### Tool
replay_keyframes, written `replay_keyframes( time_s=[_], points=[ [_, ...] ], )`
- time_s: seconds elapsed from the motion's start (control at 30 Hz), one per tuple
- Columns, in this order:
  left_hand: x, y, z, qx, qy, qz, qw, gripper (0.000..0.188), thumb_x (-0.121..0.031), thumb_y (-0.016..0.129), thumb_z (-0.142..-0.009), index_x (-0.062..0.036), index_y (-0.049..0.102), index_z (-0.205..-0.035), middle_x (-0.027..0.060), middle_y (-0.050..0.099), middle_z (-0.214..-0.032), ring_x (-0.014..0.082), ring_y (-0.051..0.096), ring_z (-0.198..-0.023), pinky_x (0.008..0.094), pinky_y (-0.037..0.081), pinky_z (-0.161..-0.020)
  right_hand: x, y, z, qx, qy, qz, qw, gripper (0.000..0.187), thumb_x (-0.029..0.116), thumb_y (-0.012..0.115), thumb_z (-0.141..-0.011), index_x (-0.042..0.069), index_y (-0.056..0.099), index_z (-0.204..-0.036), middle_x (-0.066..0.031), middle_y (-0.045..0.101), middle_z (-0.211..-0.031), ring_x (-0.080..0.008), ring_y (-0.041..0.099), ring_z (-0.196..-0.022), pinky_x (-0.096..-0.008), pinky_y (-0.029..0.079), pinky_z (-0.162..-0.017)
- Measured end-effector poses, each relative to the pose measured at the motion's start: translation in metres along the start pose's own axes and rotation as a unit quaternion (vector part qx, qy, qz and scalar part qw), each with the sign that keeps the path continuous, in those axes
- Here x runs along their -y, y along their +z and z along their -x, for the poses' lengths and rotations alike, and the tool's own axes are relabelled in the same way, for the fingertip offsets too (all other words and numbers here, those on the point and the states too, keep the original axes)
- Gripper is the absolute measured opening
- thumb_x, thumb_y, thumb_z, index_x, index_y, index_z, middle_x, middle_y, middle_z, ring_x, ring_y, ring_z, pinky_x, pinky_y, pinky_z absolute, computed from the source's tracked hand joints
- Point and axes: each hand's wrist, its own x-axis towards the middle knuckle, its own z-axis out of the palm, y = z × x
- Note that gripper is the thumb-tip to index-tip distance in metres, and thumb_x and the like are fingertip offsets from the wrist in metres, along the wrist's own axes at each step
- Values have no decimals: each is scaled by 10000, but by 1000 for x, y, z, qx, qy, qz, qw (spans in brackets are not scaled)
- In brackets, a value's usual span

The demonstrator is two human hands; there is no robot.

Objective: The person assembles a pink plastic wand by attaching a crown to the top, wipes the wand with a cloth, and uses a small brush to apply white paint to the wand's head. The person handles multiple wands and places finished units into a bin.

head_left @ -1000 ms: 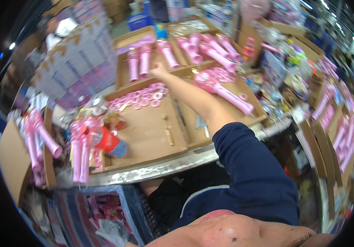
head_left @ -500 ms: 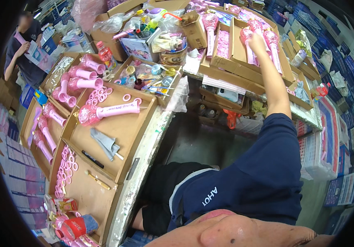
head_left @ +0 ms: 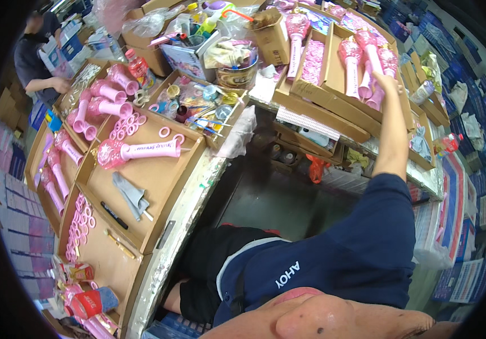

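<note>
My right hand [head_left: 388,85] reaches over an open cardboard box [head_left: 338,89] at the upper right. Its fingers look spread, beside the handles of pink wand-shaped toys with round glittery heads. The leftmost pink toy wand [head_left: 351,68] in the box lies apart from my hand. Another pink toy wand [head_left: 369,46] passes behind my fingers, and a third glittery wand head [head_left: 388,60] shows just above them. Whether my fingertips touch a handle is hard to see. My left hand is out of view.
On the left bench, a cardboard tray [head_left: 166,183] holds a pink toy wand [head_left: 149,151], pink rings [head_left: 127,125], a grey cloth [head_left: 130,192] and a black marker [head_left: 114,215]. A paint-supply box [head_left: 229,127] stands behind. Another person [head_left: 38,68] works at the far left.
My right hand has left the leftmost wand's head and moved right and nearer, over the handles. The whole view has shifted slightly. The other person's arm has come down toward the trays.
</note>
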Motion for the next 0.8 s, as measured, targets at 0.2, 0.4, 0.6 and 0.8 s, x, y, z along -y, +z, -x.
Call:
replay_keyframes(
  time_s=[0.2,0.4,0.6,0.8],
  points=[
    [-13,-27,6,-17,-5,38,999,501,-464,503,-871,-29,531,-1118,62,566,-1092,226,518,-1013,402,319,-948,-71,-7,14,259,-84,-304,913,741,497,726,-717,-27,603,-1226,-198,523,-1333,-232,470,-1258,-310,305,-1068],
    [-25,-77,11,-44,-13,102,994,483,-452,518,-863,-34,532,-1105,56,564,-1077,219,519,-998,393,326,-933,-82,10,10,193,-103,-381,898,636,481,710,-762,59,606,-1227,-125,632,-1111,-202,611,-912,-340,502,-746],
    [-46,-152,41,-83,-6,245,966,466,-439,533,-855,-39,533,-1092,50,562,-1062,212,519,-983,385,334,-918,-18,0,7,4,-143,-223,964,742,595,716,-685,76,638,-1209,-178,675,-1045,-289,637,-927,-418,467,-850],
    [-43,-199,75,-113,22,343,932,448,-427,548,-847,-44,534,-1079,45,560,-1046,205,520,-967,376,341,-903,87,-63,91,-101,-511,-345,781,555,389,696,-811,-70,635,-1116,-247,587,-1114,-340,598,-976,-416,478,-821]
  ],
)
